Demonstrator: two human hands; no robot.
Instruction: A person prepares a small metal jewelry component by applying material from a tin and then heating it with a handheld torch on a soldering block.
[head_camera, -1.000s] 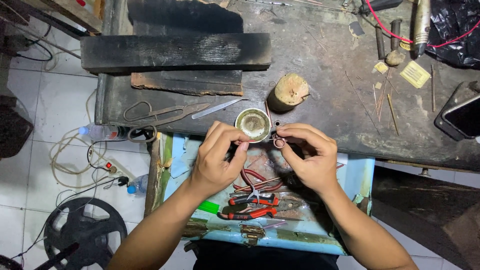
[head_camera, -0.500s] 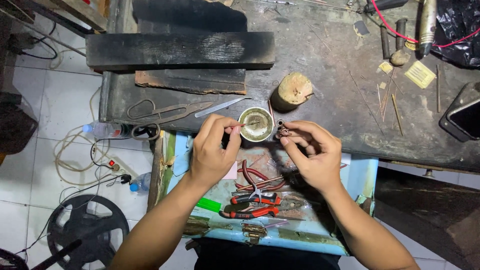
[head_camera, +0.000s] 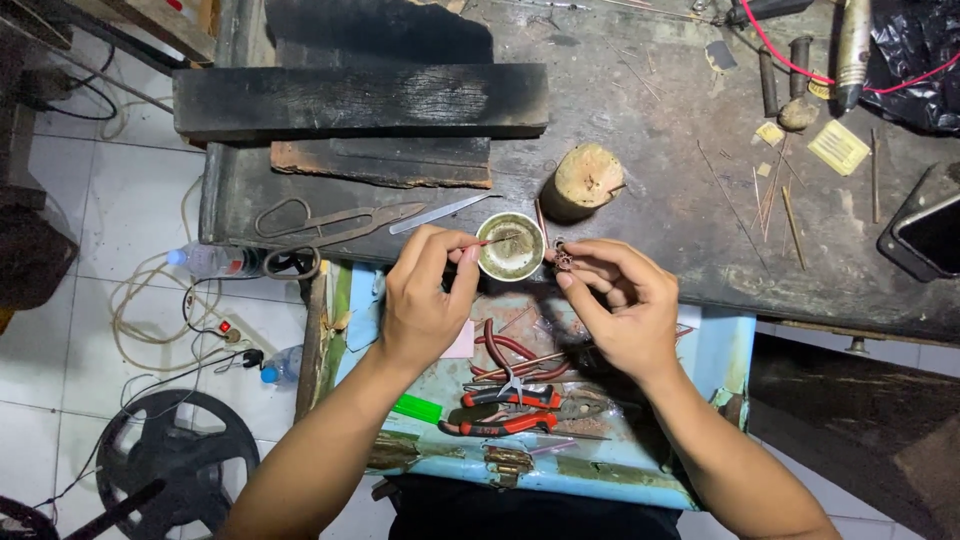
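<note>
Left grip (head_camera: 425, 290) dips thin stick (head_camera: 490, 240) into small bowl (head_camera: 511, 247).

- Pliers (head_camera: 510, 410): red-and-black handles, lying in the drawer.
- Drawer (head_camera: 725, 345): pale blue.
- Marker (head_camera: 416, 408): green, left of pliers.
- Small round tin (head_camera: 511, 246): cream-coloured inside, above the drawer.

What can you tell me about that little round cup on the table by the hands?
The little cup is round and shallow, looks like dull, stained metal, with a pale greenish paste inside. It stands upright on the dark workbench, near its front edge, beside a wooden stump. The left hand dips a thin stick into it. The right hand is close but not touching.
</note>
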